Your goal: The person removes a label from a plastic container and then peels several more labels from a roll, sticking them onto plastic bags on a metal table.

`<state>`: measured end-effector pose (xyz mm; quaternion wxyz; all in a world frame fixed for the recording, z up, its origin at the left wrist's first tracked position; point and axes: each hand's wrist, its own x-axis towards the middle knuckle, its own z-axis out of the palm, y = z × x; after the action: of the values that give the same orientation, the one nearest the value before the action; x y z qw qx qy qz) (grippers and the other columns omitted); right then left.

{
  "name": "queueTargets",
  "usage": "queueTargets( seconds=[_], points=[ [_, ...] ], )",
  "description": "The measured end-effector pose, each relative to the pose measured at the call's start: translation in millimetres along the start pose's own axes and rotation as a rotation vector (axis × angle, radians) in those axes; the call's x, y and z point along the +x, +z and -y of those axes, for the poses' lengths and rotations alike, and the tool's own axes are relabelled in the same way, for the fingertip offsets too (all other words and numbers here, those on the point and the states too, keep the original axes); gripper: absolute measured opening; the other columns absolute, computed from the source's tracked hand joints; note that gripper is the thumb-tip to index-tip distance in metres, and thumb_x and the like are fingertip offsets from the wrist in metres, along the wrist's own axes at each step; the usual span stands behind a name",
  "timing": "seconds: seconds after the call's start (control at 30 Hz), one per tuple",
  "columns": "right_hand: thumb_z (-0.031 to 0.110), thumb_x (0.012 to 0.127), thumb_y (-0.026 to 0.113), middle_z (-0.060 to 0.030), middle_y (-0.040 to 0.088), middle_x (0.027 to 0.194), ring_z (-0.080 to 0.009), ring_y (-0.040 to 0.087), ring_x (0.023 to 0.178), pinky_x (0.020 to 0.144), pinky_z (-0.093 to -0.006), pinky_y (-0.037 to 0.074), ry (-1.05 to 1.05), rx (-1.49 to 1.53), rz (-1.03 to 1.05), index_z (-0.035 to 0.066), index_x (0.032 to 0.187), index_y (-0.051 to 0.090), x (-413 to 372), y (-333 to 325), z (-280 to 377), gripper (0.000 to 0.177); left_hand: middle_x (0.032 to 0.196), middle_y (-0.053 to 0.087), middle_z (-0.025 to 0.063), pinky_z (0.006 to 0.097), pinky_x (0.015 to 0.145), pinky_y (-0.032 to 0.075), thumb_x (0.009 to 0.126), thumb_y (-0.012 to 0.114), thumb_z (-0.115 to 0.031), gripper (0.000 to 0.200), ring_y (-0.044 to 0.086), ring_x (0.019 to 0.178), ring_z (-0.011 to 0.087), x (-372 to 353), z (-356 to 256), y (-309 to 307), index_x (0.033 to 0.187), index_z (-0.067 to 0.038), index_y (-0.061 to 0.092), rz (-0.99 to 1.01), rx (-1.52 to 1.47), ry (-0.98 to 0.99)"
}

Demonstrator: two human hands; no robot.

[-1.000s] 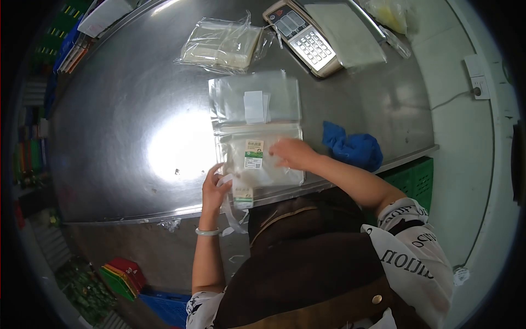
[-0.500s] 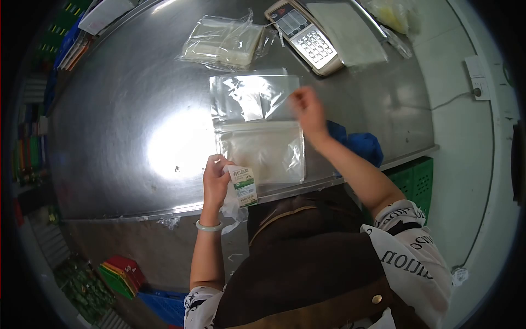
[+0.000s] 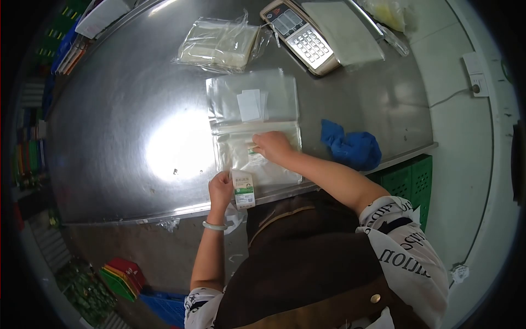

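Observation:
My left hand is closed on the edge of a strip of printed labels, white and green, at the table's front edge. White backing hangs below it. My right hand pinches a single green-and-white label on the face of a clear plastic bag. That bag lies flat, its front edge close to the table's edge. Directly behind it, the upper plastic sheet shows white rectangles through or on it.
A wrapped stack of clear bags lies at the back, beside a keypad scale and a flat pile of plastic sheets. A crumpled blue cloth rests right of my forearm. Green crates stand below the table's right edge.
My right hand has come down and left from beside the upper plastic to the front bag, where a label now shows at its fingers. My left hand has shifted slightly, still holding the label strip.

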<state>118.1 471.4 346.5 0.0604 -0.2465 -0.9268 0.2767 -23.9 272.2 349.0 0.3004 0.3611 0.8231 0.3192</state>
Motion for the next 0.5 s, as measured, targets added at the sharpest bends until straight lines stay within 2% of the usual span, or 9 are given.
queueTargets(
  seconds=[0.1, 0.13, 0.2, 0.23, 0.3, 0.4, 0.43, 0.5],
  points=[
    [0.025, 0.076, 0.069, -0.0129, 0.065, 0.077, -0.0354, 0.064, 0.073, 0.063, -0.0447, 0.049, 0.209, -0.050, 0.085, 0.008, 0.088, 0.059, 5, -26, 0, 0.024, 0.058, 0.050, 0.0101, 0.0324, 0.053, 0.040, 0.076, 0.061, -0.001, 0.021, 0.046, 0.053, 0.0151, -2, 1, -4, 0.063, 0.002, 0.045, 0.057, -0.042, -0.086],
    [0.024, 0.076, 0.069, -0.0120, 0.064, 0.077, -0.0345, 0.063, 0.075, 0.064, -0.0445, 0.049, 0.142, 0.008, 0.077, 0.009, 0.090, 0.059, -3, -27, -3, 0.023, 0.059, 0.052, 0.0095, 0.0313, 0.055, 0.042, 0.078, 0.059, 0.000, 0.018, 0.048, 0.055, 0.0141, -5, 0, -7, 0.064, 0.002, 0.047, 0.088, -0.067, -0.126],
    [0.024, 0.077, 0.069, -0.0103, 0.064, 0.077, -0.0327, 0.063, 0.077, 0.066, -0.0441, 0.048, 0.014, 0.118, 0.049, 0.011, 0.093, 0.059, -24, -32, -14, 0.023, 0.066, 0.058, 0.0079, 0.0282, 0.061, 0.045, 0.080, 0.056, 0.003, 0.011, 0.054, 0.063, 0.0121, -7, -5, -4, 0.070, 0.001, 0.053, 0.022, -0.387, -0.118],
    [0.024, 0.077, 0.069, -0.0099, 0.064, 0.077, -0.0321, 0.062, 0.077, 0.067, -0.0434, 0.048, -0.164, 0.113, 0.053, 0.011, 0.092, 0.060, -37, -35, -19, 0.021, 0.070, 0.060, 0.0071, 0.0267, 0.064, 0.046, 0.081, 0.055, 0.005, 0.010, 0.057, 0.067, 0.0111, -6, -9, -2, 0.073, 0.000, 0.057, -0.011, -0.549, -0.107],
    [0.023, 0.077, 0.069, -0.0092, 0.063, 0.078, -0.0309, 0.061, 0.077, 0.068, -0.0421, 0.047, -0.521, 0.101, 0.065, 0.012, 0.090, 0.062, -58, -37, -27, 0.019, 0.079, 0.063, 0.0066, 0.0249, 0.070, 0.047, 0.083, 0.053, 0.006, 0.009, 0.060, 0.075, 0.0112, -7, -26, -14, 0.083, 0.000, 0.060, 0.097, -0.512, -0.155],
    [0.025, 0.076, 0.070, -0.0087, 0.061, 0.075, -0.0294, 0.059, 0.076, 0.069, -0.0399, 0.046, -0.390, 0.308, 0.162, 0.012, 0.085, 0.065, -48, -11, -53, 0.017, 0.085, 0.065, 0.0066, 0.0238, 0.074, 0.048, 0.084, 0.054, 0.007, 0.013, 0.061, 0.081, 0.0110, -10, -12, -15, 0.093, 0.001, 0.061, 0.218, -0.503, -0.170],
    [0.024, 0.079, 0.068, -0.0087, 0.061, 0.074, -0.0297, 0.058, 0.073, 0.068, -0.0408, 0.046, -0.230, 0.398, 0.249, 0.010, 0.078, 0.066, -39, -16, -51, 0.015, 0.085, 0.065, 0.0067, 0.0237, 0.074, 0.048, 0.084, 0.054, 0.007, 0.014, 0.061, 0.081, 0.0109, -12, -6, -13, 0.096, 0.002, 0.060, 0.253, -0.505, -0.168],
    [0.022, 0.083, 0.065, -0.0070, 0.061, 0.073, -0.0257, 0.058, 0.068, 0.066, -0.0384, 0.046, -0.133, 0.403, 0.205, 0.009, 0.080, 0.065, -23, -9, -57, 0.013, 0.088, 0.065, 0.0066, 0.0238, 0.075, 0.048, 0.085, 0.055, 0.006, 0.009, 0.061, 0.082, 0.0118, -11, -15, -16, 0.093, 0.003, 0.058, 0.200, -0.438, -0.045]
  ],
)
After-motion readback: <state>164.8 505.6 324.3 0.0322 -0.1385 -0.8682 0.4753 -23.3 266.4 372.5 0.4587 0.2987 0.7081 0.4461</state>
